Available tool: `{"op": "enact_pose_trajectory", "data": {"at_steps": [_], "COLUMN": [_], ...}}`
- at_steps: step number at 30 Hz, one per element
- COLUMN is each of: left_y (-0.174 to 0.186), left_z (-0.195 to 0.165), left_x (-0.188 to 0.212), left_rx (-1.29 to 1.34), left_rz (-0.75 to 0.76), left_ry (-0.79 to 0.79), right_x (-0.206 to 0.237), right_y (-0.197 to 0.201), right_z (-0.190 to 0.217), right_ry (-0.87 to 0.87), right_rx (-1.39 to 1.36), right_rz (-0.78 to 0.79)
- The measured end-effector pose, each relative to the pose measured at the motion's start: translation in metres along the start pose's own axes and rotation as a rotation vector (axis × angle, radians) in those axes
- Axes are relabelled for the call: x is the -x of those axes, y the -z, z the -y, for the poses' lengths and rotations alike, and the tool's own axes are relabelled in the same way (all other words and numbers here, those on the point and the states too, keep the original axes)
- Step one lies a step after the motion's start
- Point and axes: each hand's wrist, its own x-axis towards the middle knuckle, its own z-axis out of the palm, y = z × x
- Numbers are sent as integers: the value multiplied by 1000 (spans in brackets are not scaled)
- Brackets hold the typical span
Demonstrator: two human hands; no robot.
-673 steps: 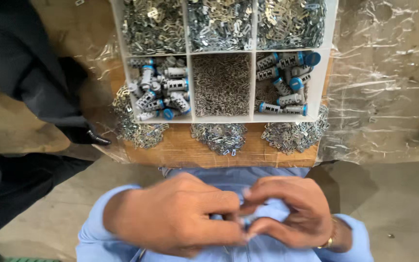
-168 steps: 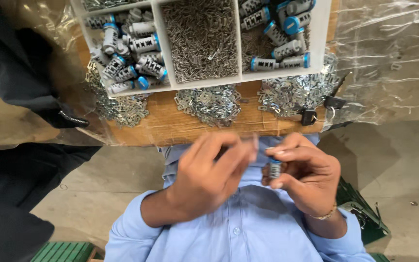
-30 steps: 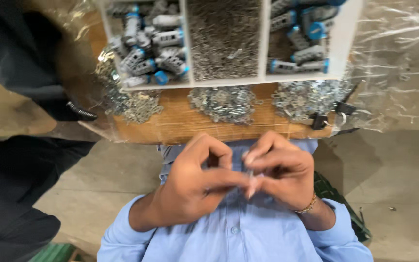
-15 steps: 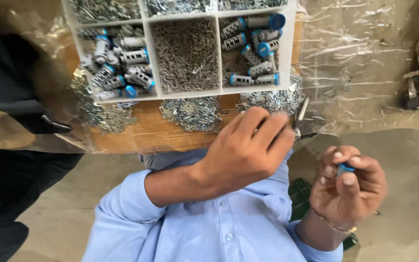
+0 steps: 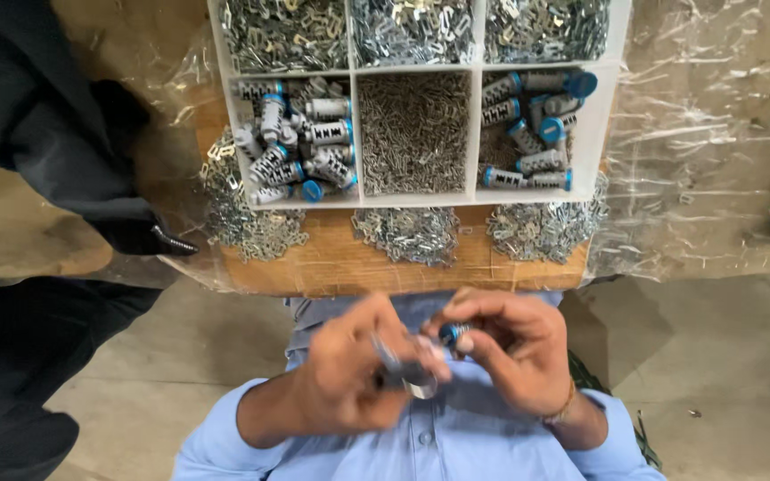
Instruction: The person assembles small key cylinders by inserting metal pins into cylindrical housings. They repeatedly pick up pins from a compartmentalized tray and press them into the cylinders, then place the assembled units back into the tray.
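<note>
cylinder (image 5: 453, 335): shiny metal, blue plastic cap; board (image 5: 349, 263): matt wood; tray (image 5: 594, 134): white plastic

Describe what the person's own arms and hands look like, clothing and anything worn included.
Both hands are bare, with no gloves. The left hand and right hand come out of long light blue shirt sleeves, pushed back a little from the wrists. The shirt front shows a button placket. A thin gold-coloured bracelet sits on the right wrist. No watch or rings can be made out; the left hand is motion-blurred.
</note>
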Motion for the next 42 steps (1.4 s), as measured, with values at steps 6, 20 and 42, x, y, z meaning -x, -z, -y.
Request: {"op": "enact_pose_trajectory", "data": {"at_steps": [6,20,42], "left_y": [6,45,39], "left_z": [-9,-38,-29], "left_x": [-38,-133,-134], "left_rx": [20,-1220,-720], "left_rz": [198,-78,-395], "left_ry": [-132,-66,-112], "right_x": [0,-103,-135], "right_y": [3,22,-18], "right_z": [13,144,116], "right_ry": [135,679,397], "right_rx": [9,1887,449], "right_rz": [133,-100,-126]}}
